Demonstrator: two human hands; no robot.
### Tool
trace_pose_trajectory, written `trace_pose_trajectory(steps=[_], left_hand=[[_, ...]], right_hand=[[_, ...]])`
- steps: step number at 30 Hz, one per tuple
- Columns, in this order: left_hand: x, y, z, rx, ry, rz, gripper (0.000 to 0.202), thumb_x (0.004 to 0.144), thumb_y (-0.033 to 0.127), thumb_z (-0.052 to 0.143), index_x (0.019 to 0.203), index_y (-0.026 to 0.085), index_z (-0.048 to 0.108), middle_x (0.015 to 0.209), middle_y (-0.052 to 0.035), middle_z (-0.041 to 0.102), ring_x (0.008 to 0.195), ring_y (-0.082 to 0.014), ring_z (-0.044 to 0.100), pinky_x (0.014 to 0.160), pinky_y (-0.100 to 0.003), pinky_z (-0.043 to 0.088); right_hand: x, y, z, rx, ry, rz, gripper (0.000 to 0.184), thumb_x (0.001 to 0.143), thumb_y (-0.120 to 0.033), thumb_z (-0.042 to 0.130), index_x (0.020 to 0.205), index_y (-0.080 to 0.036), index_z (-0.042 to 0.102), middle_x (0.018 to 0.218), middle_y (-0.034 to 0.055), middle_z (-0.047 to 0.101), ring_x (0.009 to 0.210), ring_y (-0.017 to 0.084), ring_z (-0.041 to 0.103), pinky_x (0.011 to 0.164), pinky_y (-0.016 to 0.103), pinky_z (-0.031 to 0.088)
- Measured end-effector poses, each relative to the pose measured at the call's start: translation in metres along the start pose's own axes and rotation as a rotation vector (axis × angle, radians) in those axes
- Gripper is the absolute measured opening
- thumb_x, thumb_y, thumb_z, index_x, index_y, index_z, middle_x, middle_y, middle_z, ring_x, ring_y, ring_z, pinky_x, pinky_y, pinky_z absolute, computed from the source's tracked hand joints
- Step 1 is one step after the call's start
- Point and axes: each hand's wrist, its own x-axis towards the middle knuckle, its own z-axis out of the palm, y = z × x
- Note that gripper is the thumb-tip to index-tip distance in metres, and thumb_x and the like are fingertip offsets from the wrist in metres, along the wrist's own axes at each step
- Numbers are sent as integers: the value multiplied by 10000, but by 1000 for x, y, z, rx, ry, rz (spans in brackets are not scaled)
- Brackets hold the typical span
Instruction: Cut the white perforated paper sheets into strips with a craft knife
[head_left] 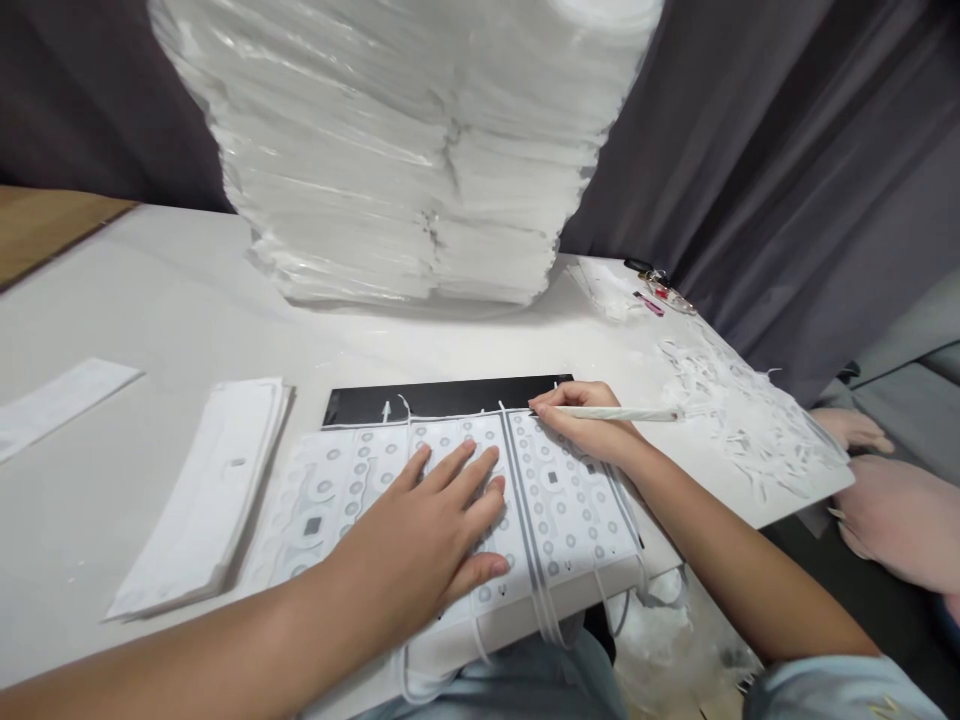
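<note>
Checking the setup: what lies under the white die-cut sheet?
A black board shows past the far edge of the white die-cut sheet, where the right hand holds a white stick. The left hand lies flat on the sheet; the board's extent beneath is covered.

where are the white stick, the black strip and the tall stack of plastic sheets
white stick (651,413): head view, on the bare shaft near its right end
black strip (450,398): head view, on its middle
tall stack of plastic sheets (420,150): head view, on its front face
</note>
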Motion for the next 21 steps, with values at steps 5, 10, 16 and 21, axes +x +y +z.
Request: trace_pose_trajectory(steps=[5, 10, 16, 21], left_hand=[[0, 0, 0, 12, 7, -8, 484, 933, 547, 406, 1228, 196, 563, 1441, -130, 441, 1322, -372, 377, 996, -568, 344], [-1, 0, 1, 1, 32, -10, 476, 928, 545, 420, 1224, 203, 566, 1427, -124, 460, 1319, -362, 384, 1014, -542, 327], [0, 0, 1, -12, 26, -20, 491, 931, 561, 397, 1229, 209, 565, 1431, -121, 455, 1327, -357, 372, 1025, -536, 308], [0, 1, 0, 7, -5, -5, 524, 943, 567, 353, 1242, 188, 557, 1440, -141, 439, 1324, -377, 373, 993, -571, 329]], right_hand=[[-1, -1, 0, -2, -19, -13, 148, 766, -309, 638, 746, -186, 717, 968, 79, 741, 870, 212, 696, 735, 319, 541], [-2, -3, 0, -5, -16, -9, 141, 773, -306, 636, 758, -194, 720, 970, 71, 742, 885, 207, 694, 758, 320, 538], [-1, -1, 1, -6, -1, 11, 156, 773, -329, 645, 771, -198, 730, 959, 75, 744, 859, 216, 696, 730, 331, 542], [0, 1, 1, -14, -5, 7, 165, 787, -337, 637, 785, -202, 732, 960, 72, 745, 863, 211, 695, 730, 326, 538]])
